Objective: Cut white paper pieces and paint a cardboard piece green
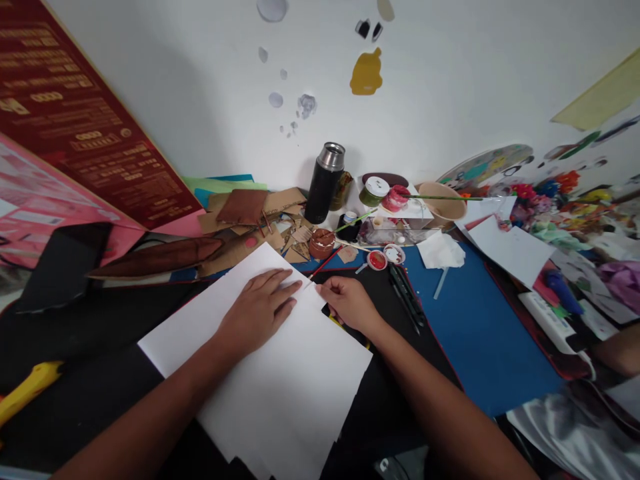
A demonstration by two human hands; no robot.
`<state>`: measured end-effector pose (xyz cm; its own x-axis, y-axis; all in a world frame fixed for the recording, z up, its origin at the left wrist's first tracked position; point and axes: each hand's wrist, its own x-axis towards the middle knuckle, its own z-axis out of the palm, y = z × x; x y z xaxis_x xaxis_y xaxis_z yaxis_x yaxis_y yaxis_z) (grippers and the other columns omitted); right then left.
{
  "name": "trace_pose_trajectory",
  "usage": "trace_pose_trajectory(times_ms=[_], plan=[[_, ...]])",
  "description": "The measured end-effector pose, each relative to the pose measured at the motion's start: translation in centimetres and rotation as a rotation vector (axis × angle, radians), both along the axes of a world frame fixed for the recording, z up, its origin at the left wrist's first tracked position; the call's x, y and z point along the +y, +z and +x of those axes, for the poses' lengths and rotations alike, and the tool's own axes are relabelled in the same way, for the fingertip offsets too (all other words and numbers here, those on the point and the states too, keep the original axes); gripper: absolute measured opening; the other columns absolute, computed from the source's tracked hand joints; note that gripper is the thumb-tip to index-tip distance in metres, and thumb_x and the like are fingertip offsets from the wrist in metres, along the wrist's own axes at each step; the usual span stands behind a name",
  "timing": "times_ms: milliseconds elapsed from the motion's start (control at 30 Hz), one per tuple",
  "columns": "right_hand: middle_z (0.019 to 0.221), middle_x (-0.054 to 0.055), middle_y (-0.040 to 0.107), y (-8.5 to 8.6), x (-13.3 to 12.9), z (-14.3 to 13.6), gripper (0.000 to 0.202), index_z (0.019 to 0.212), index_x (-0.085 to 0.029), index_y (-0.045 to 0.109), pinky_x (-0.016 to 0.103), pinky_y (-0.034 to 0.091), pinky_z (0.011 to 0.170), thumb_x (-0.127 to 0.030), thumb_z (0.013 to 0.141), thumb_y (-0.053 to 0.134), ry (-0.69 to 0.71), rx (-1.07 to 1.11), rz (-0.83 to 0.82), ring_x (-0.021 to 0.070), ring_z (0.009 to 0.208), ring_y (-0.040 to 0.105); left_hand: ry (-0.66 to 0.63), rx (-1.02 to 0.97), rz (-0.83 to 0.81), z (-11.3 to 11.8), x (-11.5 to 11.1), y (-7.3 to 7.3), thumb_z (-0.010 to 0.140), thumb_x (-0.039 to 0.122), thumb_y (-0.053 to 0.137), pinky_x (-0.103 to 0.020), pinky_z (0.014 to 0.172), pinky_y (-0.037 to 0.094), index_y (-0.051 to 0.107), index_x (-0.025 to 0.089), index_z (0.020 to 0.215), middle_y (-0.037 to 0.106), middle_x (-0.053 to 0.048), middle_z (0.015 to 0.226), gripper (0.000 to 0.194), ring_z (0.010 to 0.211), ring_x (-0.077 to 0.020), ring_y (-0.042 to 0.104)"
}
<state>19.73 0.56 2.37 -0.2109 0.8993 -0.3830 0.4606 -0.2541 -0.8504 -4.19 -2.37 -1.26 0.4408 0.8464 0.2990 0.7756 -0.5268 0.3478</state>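
Left hand (260, 312): is lying flat on the paper, fingers slightly spread.
Right hand (349, 301): is pinching narrowly at its edge; what sits between the fingertips is unclear.
White paper (285, 393): is covering part of the black mat (395, 400), its bottom running out of view.

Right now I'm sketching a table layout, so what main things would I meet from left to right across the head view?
Yellow-handled tool, left hand, black flask, white-topped jar, beige bowl, white power strip.
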Motion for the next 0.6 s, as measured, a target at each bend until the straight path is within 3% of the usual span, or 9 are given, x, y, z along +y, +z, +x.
trace_pose_trajectory(times_ms=[333, 600], plan=[[0.048, -0.008, 0.052, -0.5, 0.0, 0.1, 0.037, 0.071, -0.022, 0.056, 0.019, 0.028, 0.036, -0.045, 0.098, 0.065, -0.003, 0.005, -0.005, 0.0079, 0.033, 0.041, 0.003, -0.036, -0.014, 0.0, -0.1, 0.1, 0.11, 0.035, 0.05, -0.057, 0.121, 0.047, 0.073, 0.025, 0.142, 0.066, -0.012, 0.155, 0.041, 0.145, -0.0322, 0.058], [0.048, -0.008, 0.053, 0.3, 1.0, 0.3, 0.043, 0.074, -0.023, 0.055, 0.021, 0.026, 0.037, -0.057, 0.098, 0.065, 0.099, 0.029, -0.049, 0.009, 0.033, 0.04, 0.0, -0.013, -0.008, 0.1, -0.1, 0.4, 0.11, 0.033, 0.05, -0.057, 0.119, 0.048, 0.074, 0.023, 0.141, 0.067, -0.013, 0.154, 0.041, 0.144, -0.0331, 0.058]])
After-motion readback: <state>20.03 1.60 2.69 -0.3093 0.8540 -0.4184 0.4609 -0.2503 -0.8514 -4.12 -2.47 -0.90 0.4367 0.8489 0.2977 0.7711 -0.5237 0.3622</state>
